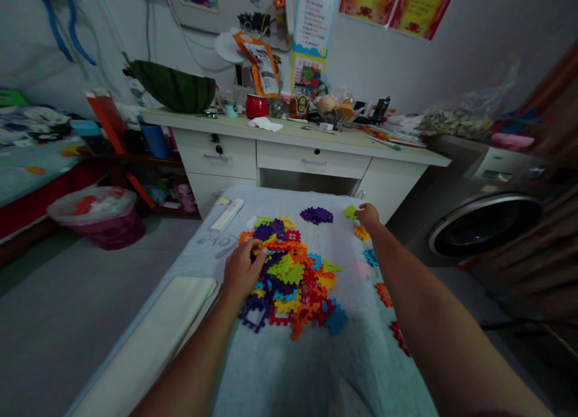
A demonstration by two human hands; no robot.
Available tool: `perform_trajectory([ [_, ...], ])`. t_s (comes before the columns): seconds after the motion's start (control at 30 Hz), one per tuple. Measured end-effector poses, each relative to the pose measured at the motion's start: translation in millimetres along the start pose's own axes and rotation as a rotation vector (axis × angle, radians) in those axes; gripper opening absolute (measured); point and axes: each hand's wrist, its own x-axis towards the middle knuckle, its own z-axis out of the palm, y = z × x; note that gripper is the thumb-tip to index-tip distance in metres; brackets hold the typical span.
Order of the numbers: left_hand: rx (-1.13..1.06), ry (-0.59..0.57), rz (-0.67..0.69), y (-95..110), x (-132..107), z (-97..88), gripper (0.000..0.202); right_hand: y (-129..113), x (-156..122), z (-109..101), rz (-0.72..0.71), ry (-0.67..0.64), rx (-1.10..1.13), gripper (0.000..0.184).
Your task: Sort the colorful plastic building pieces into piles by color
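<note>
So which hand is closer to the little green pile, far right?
Right: your right hand is at the green pile. Your left hand is farther left, on the mixed heap.

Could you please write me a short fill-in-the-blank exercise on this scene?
1. The hand at the large mixed pile is the person's ____ one.
2. The right hand is at a small group of pieces coloured ____.
3. The separate pile to the left of that group is ____.
4. The appliance with a round door, right of the desk, is a ____.

Missing words: left; lime green; purple; washing machine.
</note>
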Motion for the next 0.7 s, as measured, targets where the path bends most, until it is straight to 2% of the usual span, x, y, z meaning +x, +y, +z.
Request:
perform_trajectory([
  [0.1, -0.005, -0.002, -0.003, 0.9, -0.3, -0.5, 0.031, -11.7, -10.6, -2.4, 0.018, 0.055, -0.072, 0.02],
  [0.27, -0.008, -0.021, -0.031, 4.7, -0.5, -1.9, 0.029, -58.4, -44.5, 12.7, -0.168, 0.047, -0.069, 0.026],
  [0.3, -0.009, -0.023, -0.034, 5.3, -0.6, -2.1, 0.028, -71.1, -53.7, 19.6, -0.233, 0.004, -0.055, 0.024],
  [0.37, -0.016, -0.02, -0.03, 5.7, -0.5, -2.1, 0.027, -97.5, -72.7, 36.4, -0.409, -0.2, -0.05, 0.022],
  [0.43, -0.029, 0.001, -0.014, 5.2, -0.1, -1.9, 0.025, -123.0, -90.1, 55.4, -0.554, -0.409, -0.081, 0.026],
  [0.47, -0.033, 0.021, 0.0, 4.7, 0.2, -1.7, 0.023, -134.8, -97.2, 65.0, -0.6, -0.474, -0.095, 0.031],
  [0.57, -0.023, 0.119, 0.034, 2.6, 1.1, -1.0, 0.02, -164.3, -111.0, 91.6, -0.609, -0.552, -0.16, 0.047],
  [0.7, 0.006, 0.218, 0.023, -0.8, 1.2, 1.4, 0.02, -189.1, -118.0, 114.9, -0.479, -0.619, -0.249, 0.065],
])
